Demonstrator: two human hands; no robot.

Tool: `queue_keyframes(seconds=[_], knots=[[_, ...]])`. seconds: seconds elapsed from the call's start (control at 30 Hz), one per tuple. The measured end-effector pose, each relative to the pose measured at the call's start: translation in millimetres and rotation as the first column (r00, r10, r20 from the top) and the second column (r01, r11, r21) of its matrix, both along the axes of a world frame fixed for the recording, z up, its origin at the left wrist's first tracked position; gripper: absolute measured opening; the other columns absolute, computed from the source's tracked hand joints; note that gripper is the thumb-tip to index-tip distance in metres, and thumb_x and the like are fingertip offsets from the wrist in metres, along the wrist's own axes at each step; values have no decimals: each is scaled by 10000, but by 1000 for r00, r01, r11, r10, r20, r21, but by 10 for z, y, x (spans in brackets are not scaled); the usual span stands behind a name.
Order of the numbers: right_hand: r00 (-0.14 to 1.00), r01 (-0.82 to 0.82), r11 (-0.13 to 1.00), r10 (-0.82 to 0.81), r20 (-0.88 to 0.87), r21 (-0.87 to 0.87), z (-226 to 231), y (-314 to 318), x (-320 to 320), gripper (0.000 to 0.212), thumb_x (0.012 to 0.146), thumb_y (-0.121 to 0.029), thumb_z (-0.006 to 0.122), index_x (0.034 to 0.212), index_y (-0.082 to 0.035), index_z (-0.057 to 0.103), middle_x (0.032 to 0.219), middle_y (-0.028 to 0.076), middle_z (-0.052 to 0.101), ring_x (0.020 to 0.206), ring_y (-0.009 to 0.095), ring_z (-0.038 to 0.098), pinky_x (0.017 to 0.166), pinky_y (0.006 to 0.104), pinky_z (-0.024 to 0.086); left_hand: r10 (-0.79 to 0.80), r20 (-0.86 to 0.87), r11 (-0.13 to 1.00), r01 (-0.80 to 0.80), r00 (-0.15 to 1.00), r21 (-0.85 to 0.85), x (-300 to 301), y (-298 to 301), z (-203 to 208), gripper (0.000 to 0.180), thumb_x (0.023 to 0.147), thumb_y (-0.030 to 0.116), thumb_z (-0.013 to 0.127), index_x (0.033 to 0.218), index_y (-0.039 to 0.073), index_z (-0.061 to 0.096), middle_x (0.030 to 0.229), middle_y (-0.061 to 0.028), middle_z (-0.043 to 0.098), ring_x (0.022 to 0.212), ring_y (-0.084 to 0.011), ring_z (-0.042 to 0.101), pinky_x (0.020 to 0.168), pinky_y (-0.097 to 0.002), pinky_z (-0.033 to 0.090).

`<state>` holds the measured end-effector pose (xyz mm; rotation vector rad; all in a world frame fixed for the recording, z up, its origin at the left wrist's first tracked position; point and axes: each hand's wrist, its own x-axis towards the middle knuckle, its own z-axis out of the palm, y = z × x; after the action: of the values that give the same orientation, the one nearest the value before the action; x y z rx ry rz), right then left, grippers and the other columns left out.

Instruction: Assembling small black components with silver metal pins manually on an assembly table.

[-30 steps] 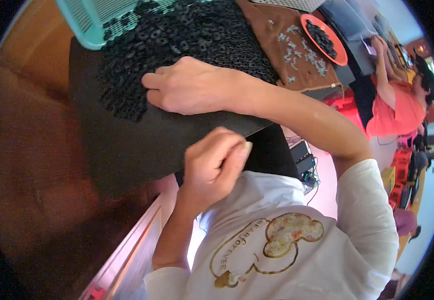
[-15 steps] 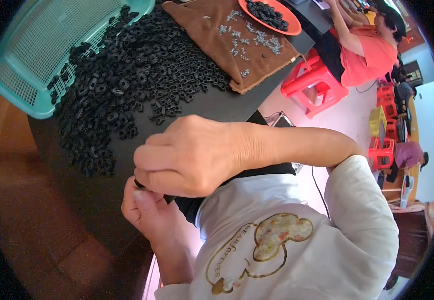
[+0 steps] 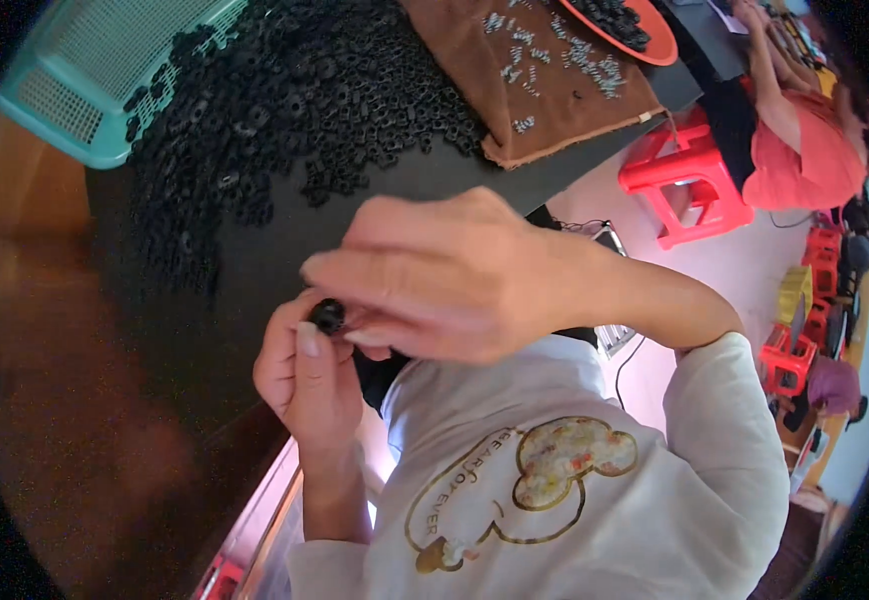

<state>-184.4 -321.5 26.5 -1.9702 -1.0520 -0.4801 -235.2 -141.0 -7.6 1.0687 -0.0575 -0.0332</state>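
The small black ring-shaped part [image 3: 329,316] sits pinched between the fingertips of both hands, held just above the near edge of the dark surface [image 3: 255,260]. The surface carries a sprawling heap of black rings [image 3: 295,100], far too many to count, spilling from one teal mesh basket [image 3: 105,70]. Beyond lies one brown cloth [image 3: 545,90] scattered with little metal pieces, and one orange dish [image 3: 645,35] holding more dark parts. The right hand [image 3: 445,275] arches over the part, fingers curled closed on it; the left hand [image 3: 305,375] grips it from below with thumb and fingers closed. I would judge the part light, stiff and easily dropped, best held by its outer rim. One red stool [image 3: 690,180] stands near a seated co-worker [image 3: 805,150].
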Motion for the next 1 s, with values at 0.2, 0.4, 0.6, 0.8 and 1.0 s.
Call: queue_keyframes(seconds=[0.2, 0.4, 0.6, 0.8, 1.0], knots=[[986, -55, 998, 59, -153, 31, -2, -313, -120, 380, 730, -81, 748, 1070, 32, 621, 832, 87, 588, 606, 204, 628, 481, 299, 493, -168, 16, 986, 168, 986, -1, -39, -210, 59, 288, 978, 226, 513, 1031, -54, 557, 972, -148, 600, 744, -166, 582, 631, -271, 494], [991, -51, 993, 63, -115, 107, -39, -452, -274, 313, 756, -41, 721, 1045, 37, 628, 801, 83, 580, 586, 207, 621, 472, 294, 483, -253, -99, 959, 236, 962, -157, -86, -410, 88, 277, 984, 216, 491, 1056, -43, 556, 957, -142, 613, 736, -173, 589, 627, -280, 492], [994, -6, 991, 20, -106, 136, -61, -607, -389, 274, 746, -34, 724, 994, 37, 631, 765, 84, 561, 549, 211, 590, 450, 306, 458, -348, -158, 921, 307, 924, -238, -134, -570, 90, 308, 1006, 238, 419, 1030, -40, 548, 861, -130, 614, 672, -168, 573, 586, -275, 464], [995, 29, 993, -18, -98, 115, -47, -691, -451, 257, 756, -49, 720, 983, 32, 630, 749, 86, 541, 549, 217, 577, 446, 316, 446, -376, -158, 918, 344, 913, -198, -159, -676, 82, 299, 1007, 235, 414, 1009, -35, 545, 816, -115, 601, 640, -155, 552, 569, -267, 444], [990, 34, 999, -32, -138, 11, 10, -960, -438, 252, 803, -105, 696, 1016, 14, 631, 776, 107, 568, 636, 255, 595, 506, 346, 468, -353, -149, 936, 344, 924, -80, -129, -713, 112, 259, 982, 208, 484, 949, -38, 556, 827, -133, 607, 635, -148, 543, 578, -262, 445]])
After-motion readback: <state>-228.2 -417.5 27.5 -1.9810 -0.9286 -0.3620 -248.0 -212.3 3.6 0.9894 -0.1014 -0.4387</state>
